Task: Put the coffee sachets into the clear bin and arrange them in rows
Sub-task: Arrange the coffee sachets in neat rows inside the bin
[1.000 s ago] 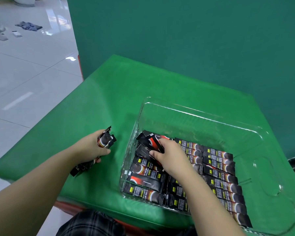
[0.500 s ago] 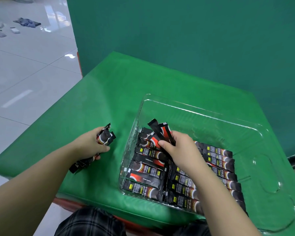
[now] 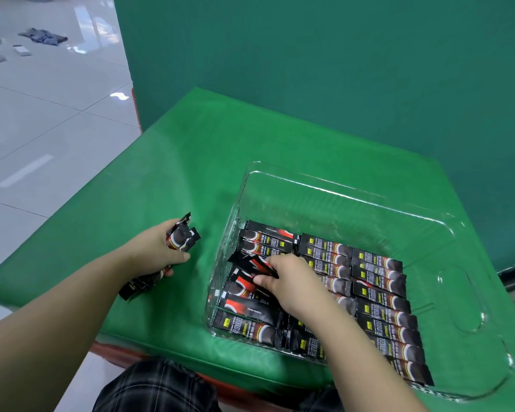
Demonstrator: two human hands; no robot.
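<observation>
Green cloth covers the whole table [image 3: 167, 179], smooth and bright, with a strip of red edge showing under its near side. Behind it stands a darker green wall [image 3: 324, 63], and off to the left the room opens onto pale glossy floor tiles [image 3: 42, 120], where a crumpled grey-blue cloth [image 3: 43, 36] and a few small flat items lie far away.

On the right half of the table sits the clear plastic rectangular bin [image 3: 324, 188], its far part bare. Inside, the black-and-red coffee sachets [image 3: 381, 307] lie flat, side by side in three columns filling the near portion, the left column less tidy than the other two.

The right hand [image 3: 292, 281] is down inside the bin over the left and middle columns, thumb and fingers pinched on a couple of black-and-red sachets [image 3: 252, 264] that tilt up and point left, just above the flat ones.

The left hand [image 3: 155, 252] rests on the cloth just left of the bin, fingers curled tight around a bundle of black sachets [image 3: 180, 240]; their ends stick out past the fist on the far side and again at the near side by the wrist.

Dark plaid fabric [image 3: 155, 388] shows at the bottom edge, below the table.
</observation>
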